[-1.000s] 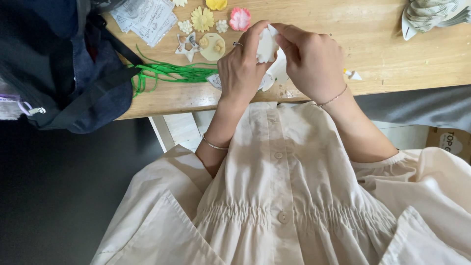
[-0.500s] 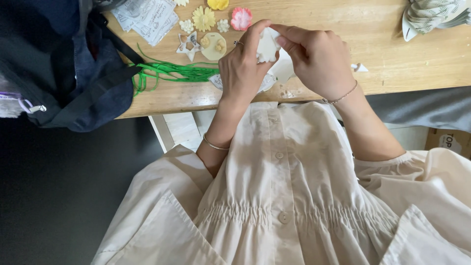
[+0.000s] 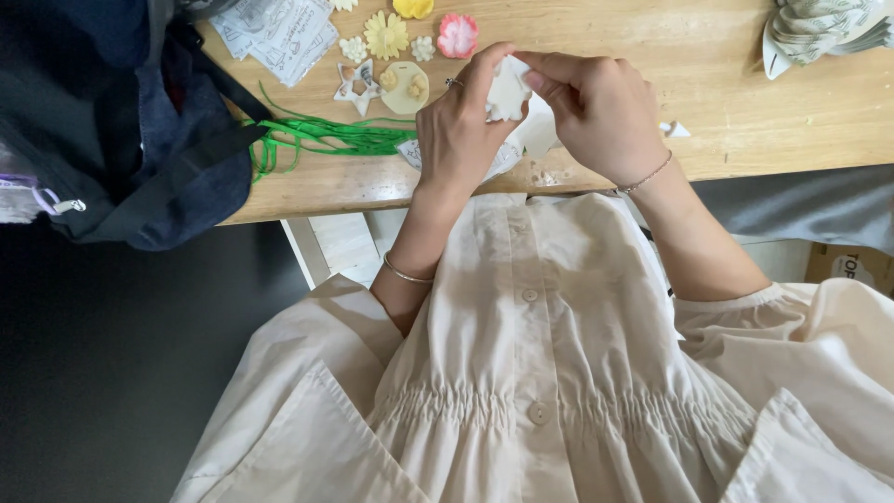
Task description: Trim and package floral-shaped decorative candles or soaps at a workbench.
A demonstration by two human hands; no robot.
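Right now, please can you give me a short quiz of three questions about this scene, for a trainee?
1. True or false: both hands hold the small white piece together.
2. Which lies nearest the green strips? A) dark blue bag B) pink flower C) folded grey cloth
3. The left hand wears a ___ on one finger.

Key: 1 true, the right hand pinches it too; 2 A; 3 ring.
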